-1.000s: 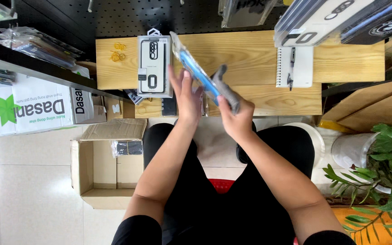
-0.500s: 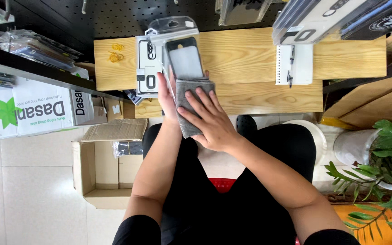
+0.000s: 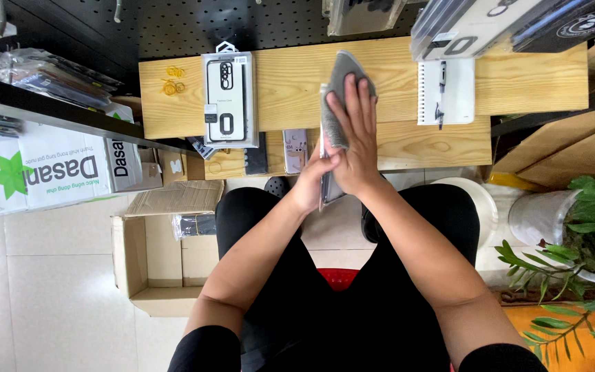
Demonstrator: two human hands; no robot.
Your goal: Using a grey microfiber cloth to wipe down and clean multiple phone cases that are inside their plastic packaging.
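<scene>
**Two hands, one grey cloth at the wooden shelf**

Two hands meet in front of a wooden shelf (image 3: 284, 96). The right hand (image 3: 354, 145) lies flat, fingers spread, pressing a grey cloth (image 3: 339, 86) against a clear packet (image 3: 328, 182) held on edge. The left hand (image 3: 312, 180) grips that packet from below, fingers closed on its lower part. On the shelf, left of the cloth, lies a boxed phone case (image 3: 227, 100), with yellow rubber bands (image 3: 171, 79) further left. A notebook (image 3: 447, 91) with a pen rests on the shelf's right side. Below the shelf's left end, an open cardboard box (image 3: 154, 265) sits on the tiled floor.
</scene>
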